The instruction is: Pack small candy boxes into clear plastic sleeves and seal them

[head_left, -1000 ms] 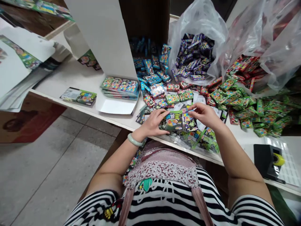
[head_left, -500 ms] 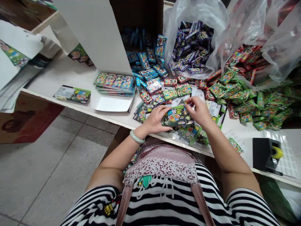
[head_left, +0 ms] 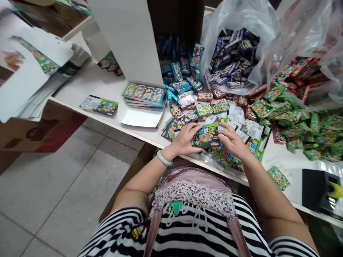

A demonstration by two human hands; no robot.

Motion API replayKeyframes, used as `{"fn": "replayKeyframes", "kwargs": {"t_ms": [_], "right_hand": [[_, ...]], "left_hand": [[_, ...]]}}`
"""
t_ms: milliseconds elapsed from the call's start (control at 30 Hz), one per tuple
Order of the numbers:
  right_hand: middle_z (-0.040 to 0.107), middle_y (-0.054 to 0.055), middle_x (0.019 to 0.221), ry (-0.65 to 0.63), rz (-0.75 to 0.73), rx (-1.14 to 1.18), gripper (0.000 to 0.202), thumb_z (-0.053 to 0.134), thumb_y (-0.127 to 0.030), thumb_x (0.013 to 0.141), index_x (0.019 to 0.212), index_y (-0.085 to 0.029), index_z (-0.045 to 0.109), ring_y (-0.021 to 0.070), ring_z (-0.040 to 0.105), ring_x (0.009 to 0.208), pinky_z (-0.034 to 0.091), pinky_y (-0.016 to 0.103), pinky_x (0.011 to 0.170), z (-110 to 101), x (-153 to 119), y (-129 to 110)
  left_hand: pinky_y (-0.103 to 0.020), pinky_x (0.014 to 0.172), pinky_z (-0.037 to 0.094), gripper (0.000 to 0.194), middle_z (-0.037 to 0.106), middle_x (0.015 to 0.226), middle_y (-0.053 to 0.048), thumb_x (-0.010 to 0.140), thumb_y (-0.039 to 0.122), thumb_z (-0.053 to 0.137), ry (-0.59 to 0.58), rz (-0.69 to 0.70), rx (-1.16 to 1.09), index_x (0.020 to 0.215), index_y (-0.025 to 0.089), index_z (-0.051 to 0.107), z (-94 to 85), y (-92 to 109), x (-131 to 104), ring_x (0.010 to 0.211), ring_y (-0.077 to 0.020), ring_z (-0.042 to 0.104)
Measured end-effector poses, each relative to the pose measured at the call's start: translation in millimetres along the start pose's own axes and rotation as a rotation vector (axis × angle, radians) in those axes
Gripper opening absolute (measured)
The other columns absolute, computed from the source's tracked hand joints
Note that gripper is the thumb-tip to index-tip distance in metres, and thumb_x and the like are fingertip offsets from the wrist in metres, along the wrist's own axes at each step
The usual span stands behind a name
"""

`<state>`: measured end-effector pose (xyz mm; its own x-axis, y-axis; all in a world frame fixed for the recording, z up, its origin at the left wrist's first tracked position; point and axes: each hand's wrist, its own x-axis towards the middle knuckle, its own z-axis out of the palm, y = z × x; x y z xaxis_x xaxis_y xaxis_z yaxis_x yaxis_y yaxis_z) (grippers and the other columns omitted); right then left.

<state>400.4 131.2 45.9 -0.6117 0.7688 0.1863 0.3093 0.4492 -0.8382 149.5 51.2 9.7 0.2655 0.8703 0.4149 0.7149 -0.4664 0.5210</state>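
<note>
A small flat black-and-green printed box [head_left: 205,136] is held just above the near edge of the table. My left hand [head_left: 185,140] grips its left end, thumb along the near side and fingers on the far side; a pale bangle circles that wrist. At the right end of the box, the curled fingers of my right hand [head_left: 232,140] close on its edge. Beneath both hands lies a loose spread of similar black-and-green packs [head_left: 252,144], some with white label sides up. Small green and red packets [head_left: 205,109] lie just beyond the box.
An open white carton [head_left: 140,119] holds stacked colourful packs at left, near a single black pack [head_left: 99,105]. Behind are blue packets [head_left: 182,85], a plastic bag of purple packets [head_left: 233,60], red packets [head_left: 300,71] and green packets [head_left: 316,128]. A tape dispenser [head_left: 320,191] stands right.
The view has swung, so the whole scene sits further right in the picture. My right fingers have moved from the box's far right corner down to its right end. My left hand keeps its grip.
</note>
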Motion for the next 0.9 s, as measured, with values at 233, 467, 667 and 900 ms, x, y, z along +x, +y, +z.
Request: {"fn": "replayKeyframes", "kwargs": {"t_ms": [233, 467, 667, 900], "right_hand": [[0.075, 0.005, 0.087, 0.13, 0.152, -0.017, 0.022, 0.066, -0.041, 0.085, 0.087, -0.021, 0.074, 0.0238, 0.068, 0.084, 0.054, 0.041, 0.085, 19, 112, 30], [0.069, 0.021, 0.12, -0.023, 0.057, -0.679, 0.029, 0.062, -0.02, 0.088, 0.114, -0.01, 0.07, 0.033, 0.059, 0.114, 0.044, 0.046, 0.102, 68, 259, 48], [0.068, 0.027, 0.113, -0.017, 0.074, -0.88, 0.036, 0.07, -0.024, 0.082, 0.114, -0.008, 0.065, 0.0388, 0.054, 0.115, 0.045, 0.05, 0.094, 84, 279, 55], [0.07, 0.01, 0.084, 0.171, 0.264, -0.345, 0.019, 0.057, -0.036, 0.087, 0.09, -0.018, 0.064, 0.028, 0.064, 0.087, 0.05, 0.042, 0.081, 47, 223, 48]], "left_hand": [[-0.054, 0.104, 0.051, 0.103, 0.051, 0.132, -0.017, 0.069, 0.065, 0.078, 0.118, -0.019, -0.074, 0.152, 0.022, 0.035, -39.6, -14, -23, 0.123, -0.0326, 0.055], [-0.055, 0.106, 0.05, 0.103, 0.05, 0.135, -0.015, 0.072, 0.062, 0.078, 0.184, -0.106, -0.066, 0.155, 0.027, 0.029, -57.3, -17, -35, 0.125, -0.0332, 0.054], [-0.055, 0.105, 0.051, 0.101, 0.05, 0.134, -0.016, 0.073, 0.063, 0.076, 0.174, -0.138, -0.054, 0.155, 0.027, 0.028, -61.1, -32, -41, 0.124, -0.0338, 0.055], [-0.055, 0.108, 0.048, 0.099, 0.049, 0.137, -0.016, 0.076, 0.058, 0.076, 0.181, -0.158, -0.042, 0.155, 0.026, 0.028, -62.9, -41, -44, 0.128, -0.0333, 0.052]]}}
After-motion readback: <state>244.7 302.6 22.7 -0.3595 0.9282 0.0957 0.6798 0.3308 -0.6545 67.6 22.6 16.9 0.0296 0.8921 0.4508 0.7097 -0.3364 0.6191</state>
